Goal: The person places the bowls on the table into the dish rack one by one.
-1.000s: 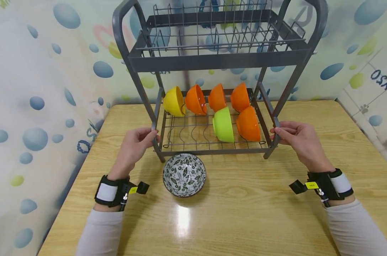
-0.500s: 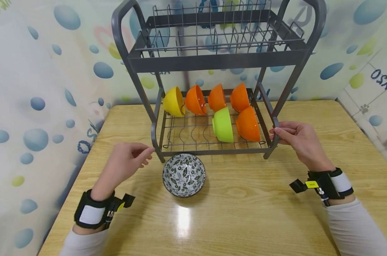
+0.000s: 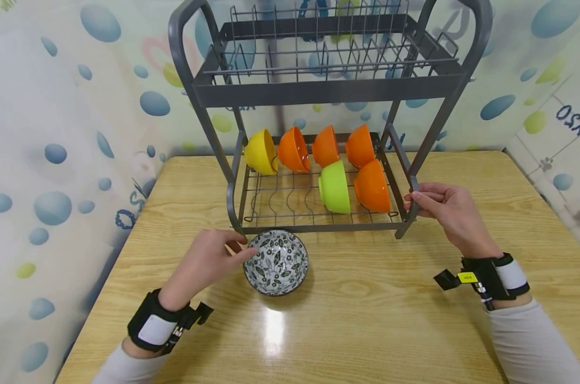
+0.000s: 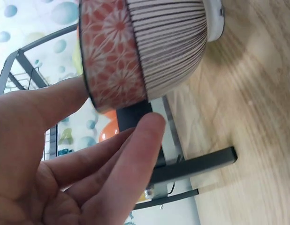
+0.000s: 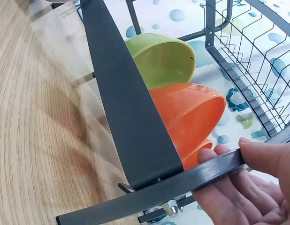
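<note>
A patterned bowl, leafy inside, stands upright on the table before the dish rack. Its outside shows a red flower band and dark stripes in the left wrist view. My left hand is at the bowl's left side. The thumb reaches over the rim, while the other fingers are spread outside, their tips close to the wall. My right hand grips the right side bar of the dark grey rack, with the thumb on one side and the fingers curled behind.
On the rack's lower shelf, several orange bowls, a yellow bowl and a green bowl stand on edge between wires. The upper wire tier rises above them. A patterned wall stands behind the wooden table.
My left hand has let go of the rack's left side bar, drawn back, then moved right to the patterned bowl's rim. The right hand keeps its hold on the rack.
</note>
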Demonstrator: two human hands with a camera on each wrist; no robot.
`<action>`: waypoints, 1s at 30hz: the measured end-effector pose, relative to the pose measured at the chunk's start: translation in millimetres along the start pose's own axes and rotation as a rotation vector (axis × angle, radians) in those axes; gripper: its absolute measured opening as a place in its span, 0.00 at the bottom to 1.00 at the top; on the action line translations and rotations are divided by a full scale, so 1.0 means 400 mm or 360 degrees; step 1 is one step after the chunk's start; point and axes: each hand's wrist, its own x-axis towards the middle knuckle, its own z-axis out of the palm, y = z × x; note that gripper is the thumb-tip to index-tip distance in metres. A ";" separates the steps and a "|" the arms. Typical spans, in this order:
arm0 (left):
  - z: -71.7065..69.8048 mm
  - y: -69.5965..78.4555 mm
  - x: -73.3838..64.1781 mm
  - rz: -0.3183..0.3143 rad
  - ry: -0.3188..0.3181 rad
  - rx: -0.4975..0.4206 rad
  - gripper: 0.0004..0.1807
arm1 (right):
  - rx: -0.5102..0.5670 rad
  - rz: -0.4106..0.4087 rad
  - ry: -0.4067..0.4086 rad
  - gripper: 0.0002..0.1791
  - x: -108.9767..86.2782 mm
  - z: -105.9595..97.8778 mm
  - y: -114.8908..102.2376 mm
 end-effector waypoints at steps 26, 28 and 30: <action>0.028 0.038 0.021 0.0058 0.0038 0.0101 0.07 | 0.0071 -0.0019 0.0004 0.29 0.000 0.001 0.002; 0.028 0.039 0.021 0.0062 0.0051 0.0104 0.05 | 0.0086 -0.0020 0.0006 0.29 0.000 0.001 0.002; 0.027 0.041 0.022 0.0073 0.0061 0.0109 0.03 | 0.0087 -0.0021 0.0009 0.29 0.000 0.001 0.002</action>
